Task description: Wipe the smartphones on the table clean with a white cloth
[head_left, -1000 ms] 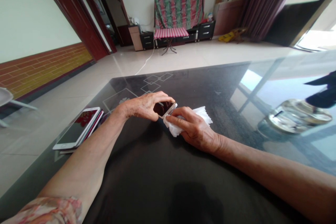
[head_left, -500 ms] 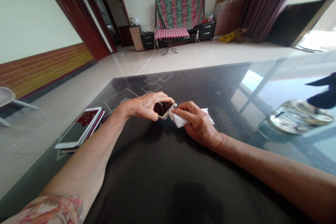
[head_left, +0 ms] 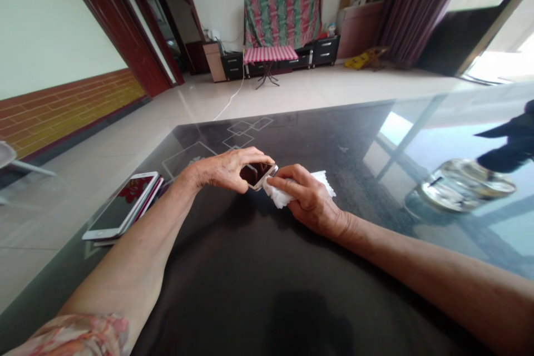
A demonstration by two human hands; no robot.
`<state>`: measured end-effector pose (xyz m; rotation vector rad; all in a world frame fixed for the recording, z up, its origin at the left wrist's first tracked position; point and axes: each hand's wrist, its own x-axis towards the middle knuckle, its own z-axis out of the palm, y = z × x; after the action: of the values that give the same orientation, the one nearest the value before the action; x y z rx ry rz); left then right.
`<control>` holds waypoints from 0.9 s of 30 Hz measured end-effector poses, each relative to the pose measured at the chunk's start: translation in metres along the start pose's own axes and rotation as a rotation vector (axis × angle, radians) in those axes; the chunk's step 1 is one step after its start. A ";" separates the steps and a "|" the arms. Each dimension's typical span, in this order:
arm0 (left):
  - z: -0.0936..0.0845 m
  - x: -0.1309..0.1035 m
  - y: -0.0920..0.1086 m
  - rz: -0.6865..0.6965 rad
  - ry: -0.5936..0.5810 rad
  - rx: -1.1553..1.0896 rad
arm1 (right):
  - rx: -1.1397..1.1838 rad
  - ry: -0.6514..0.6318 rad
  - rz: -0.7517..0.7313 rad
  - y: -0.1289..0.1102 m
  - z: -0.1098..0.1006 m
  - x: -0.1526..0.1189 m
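Observation:
A smartphone (head_left: 255, 174) with a dark screen and pale edge is held tilted just above the dark table. My left hand (head_left: 223, 169) grips it by its long sides, thumb on the near side and fingers along the far one. My right hand (head_left: 311, 196) is closed on a crumpled white tissue (head_left: 280, 196), which is pressed against the phone's right end. Part of the tissue sticks out behind my right knuckles. The phone's underside is hidden.
A stack of phones or tablets with a white-framed device (head_left: 123, 206) on top lies by the left table edge. At right on the glossy table (head_left: 233, 289) stands a glass or metal tray (head_left: 454, 186) with a dark object over it. Beyond is a small striped table (head_left: 271, 54).
The whole scene has shifted slightly left in view. Both hands keep their grip on the phone and the tissue, and the tissue stays at the phone's end.

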<state>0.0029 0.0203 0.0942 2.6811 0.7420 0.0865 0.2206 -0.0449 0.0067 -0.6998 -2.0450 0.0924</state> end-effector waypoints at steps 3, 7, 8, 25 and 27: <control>0.001 -0.001 -0.003 -0.015 0.001 -0.013 | -0.033 0.093 0.130 0.006 0.001 0.001; 0.001 -0.001 -0.004 -0.009 0.005 -0.014 | -0.026 0.088 0.094 0.004 0.000 0.001; 0.001 -0.001 -0.003 -0.003 0.007 -0.011 | -0.015 0.044 0.037 0.002 0.000 0.001; 0.000 0.000 0.002 0.008 0.000 0.002 | 0.038 -0.034 -0.078 -0.004 -0.001 0.000; 0.000 0.000 0.002 0.009 0.000 -0.005 | 0.029 -0.007 -0.038 -0.004 -0.001 0.000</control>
<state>0.0037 0.0189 0.0949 2.6801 0.7281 0.0903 0.2197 -0.0484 0.0089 -0.6431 -2.0588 0.1025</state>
